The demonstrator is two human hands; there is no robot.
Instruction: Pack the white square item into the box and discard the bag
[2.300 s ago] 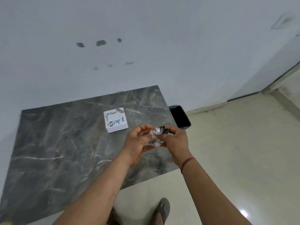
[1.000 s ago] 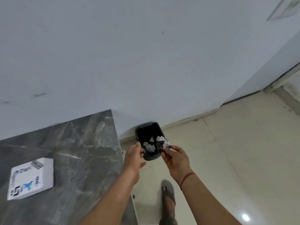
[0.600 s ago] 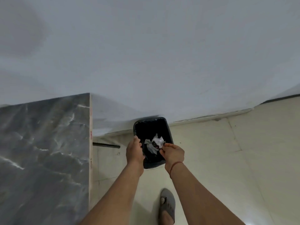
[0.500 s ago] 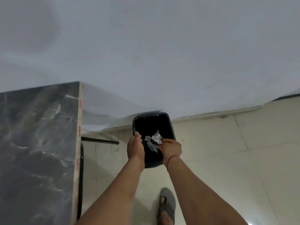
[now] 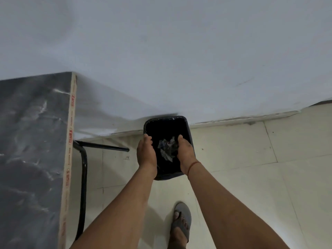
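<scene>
Seen from the head camera, a person is holding both hands over a black bin (image 5: 186, 129) on the floor. The crumpled bag (image 5: 166, 149) is lying between the left hand (image 5: 145, 154) and right hand (image 5: 186, 152), just beside the right fingers (image 5: 180, 138), apparently released; both hands' fingers are hanging loosely open, gripping nothing. The box is not showing on the tabletop (image 5: 30, 141).

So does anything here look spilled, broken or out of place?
Nothing stands out. Both hands, left and right, are over the black bin on the floor by the wall, with crumpled wrappers inside it, none on the tiles.
</scene>
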